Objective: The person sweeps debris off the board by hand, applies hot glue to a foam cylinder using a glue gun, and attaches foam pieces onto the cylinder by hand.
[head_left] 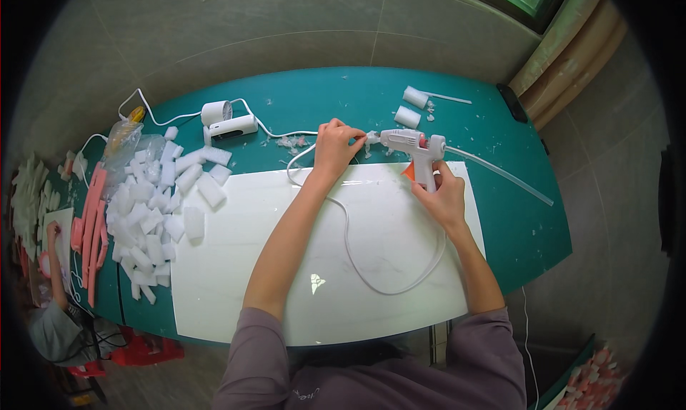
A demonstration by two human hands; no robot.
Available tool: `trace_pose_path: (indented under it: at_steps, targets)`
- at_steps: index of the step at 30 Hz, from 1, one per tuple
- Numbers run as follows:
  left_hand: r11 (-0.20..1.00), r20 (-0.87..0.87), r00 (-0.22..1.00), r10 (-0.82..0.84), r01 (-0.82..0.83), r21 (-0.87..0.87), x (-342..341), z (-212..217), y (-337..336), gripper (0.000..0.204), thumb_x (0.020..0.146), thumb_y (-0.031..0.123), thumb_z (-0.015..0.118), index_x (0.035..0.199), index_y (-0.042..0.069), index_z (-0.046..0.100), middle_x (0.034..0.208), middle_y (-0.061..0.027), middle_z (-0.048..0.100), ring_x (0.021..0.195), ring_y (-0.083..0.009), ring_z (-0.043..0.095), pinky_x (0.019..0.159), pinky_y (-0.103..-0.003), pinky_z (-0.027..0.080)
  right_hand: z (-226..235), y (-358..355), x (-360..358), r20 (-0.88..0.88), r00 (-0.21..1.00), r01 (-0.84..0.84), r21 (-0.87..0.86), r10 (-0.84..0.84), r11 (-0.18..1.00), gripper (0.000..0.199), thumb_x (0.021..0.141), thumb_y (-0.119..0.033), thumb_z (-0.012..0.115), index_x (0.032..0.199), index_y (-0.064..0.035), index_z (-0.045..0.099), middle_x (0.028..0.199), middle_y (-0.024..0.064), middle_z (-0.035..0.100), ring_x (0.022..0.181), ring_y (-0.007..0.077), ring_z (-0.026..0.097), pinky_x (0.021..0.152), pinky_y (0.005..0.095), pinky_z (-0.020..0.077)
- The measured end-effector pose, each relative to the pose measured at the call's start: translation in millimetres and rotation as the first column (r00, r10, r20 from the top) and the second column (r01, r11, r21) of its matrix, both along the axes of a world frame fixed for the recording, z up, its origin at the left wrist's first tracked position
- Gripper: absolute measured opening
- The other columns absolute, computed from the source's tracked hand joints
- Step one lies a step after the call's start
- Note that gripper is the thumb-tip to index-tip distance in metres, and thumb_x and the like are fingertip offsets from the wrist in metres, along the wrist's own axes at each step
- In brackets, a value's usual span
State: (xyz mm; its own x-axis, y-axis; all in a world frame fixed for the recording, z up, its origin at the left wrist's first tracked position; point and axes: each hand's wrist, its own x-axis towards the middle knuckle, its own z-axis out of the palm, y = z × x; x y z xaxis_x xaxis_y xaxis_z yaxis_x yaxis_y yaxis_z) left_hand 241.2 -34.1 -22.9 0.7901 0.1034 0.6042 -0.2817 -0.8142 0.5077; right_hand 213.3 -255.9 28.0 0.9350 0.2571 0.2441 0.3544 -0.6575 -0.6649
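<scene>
Glue gun (pixel 406 140) over counter (pixel 525 228), nearer its far edge. Right hand (pixel 444 199) has grip closed round handle (pixel 423 168); left hand (pixel 336 149) at nozzle (pixel 373 136), can't tell hold. Likely light, stiff, hot-tipped; take handle.

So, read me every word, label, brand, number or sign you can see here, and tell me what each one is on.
No text can be read with certainty.
Purplish-grey shirt: light script on the chest, too small and partial to read.
White glue gun: no readable lettering; any marking is too small.
White device with a dark panel: any marking is too small to read.
</scene>
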Motion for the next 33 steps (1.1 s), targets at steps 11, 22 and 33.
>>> trace_pose_path:
  at_steps: [11, 22, 33]
  targets:
    - [1.000, 0.011, 1.000, 0.004, -0.004, 0.031, -2.8, 3.0, -0.5, 0.008, 0.069, 0.014, 0.067, 0.074, 0.008, 0.068, 0.067, -0.0023, 0.062, 0.075, -0.0165, 0.052, 0.076, -0.030, 0.037, -3.2, -2.0, 2.0, 0.013, 0.999, -0.038, -0.025, 0.038, 0.999, 0.047, 0.059, -0.020, 0.067, 0.101, -0.0012, 0.054, 0.060, 0.0119, 0.061, 0.048, 0.0214, 0.060, 0.052, 0.0274, 0.0477]
    - [0.979, 0.090, 0.996, 0.027, -0.008, -0.205, 5.0, 0.2, 2.3, 0.010, 0.075, 0.015, 0.062, 0.078, 0.006, 0.066, 0.069, -0.0052, 0.062, 0.070, -0.0196, 0.053, 0.068, -0.032, 0.041, 0.7, -1.9, -0.3, 0.019, 0.999, -0.044, -0.045, 0.045, 0.998, 0.046, 0.059, -0.020, 0.066, 0.100, -0.0031, 0.056, 0.061, 0.0122, 0.061, 0.049, 0.0222, 0.060, 0.053, 0.0283, 0.0471]
    - [0.934, 0.054, 0.997, 0.059, -0.036, -0.356, 3.2, 5.4, 3.4, 0.012, 0.076, 0.014, 0.060, 0.078, 0.004, 0.064, 0.067, -0.0086, 0.061, 0.069, -0.0207, 0.054, 0.063, -0.032, 0.043, -0.3, -2.2, 0.6, 0.003, 0.999, -0.035, -0.053, 0.035, 0.998, 0.041, 0.059, -0.019, 0.065, 0.095, -0.0027, 0.057, 0.060, 0.0121, 0.061, 0.049, 0.0221, 0.060, 0.052, 0.0284, 0.0471]
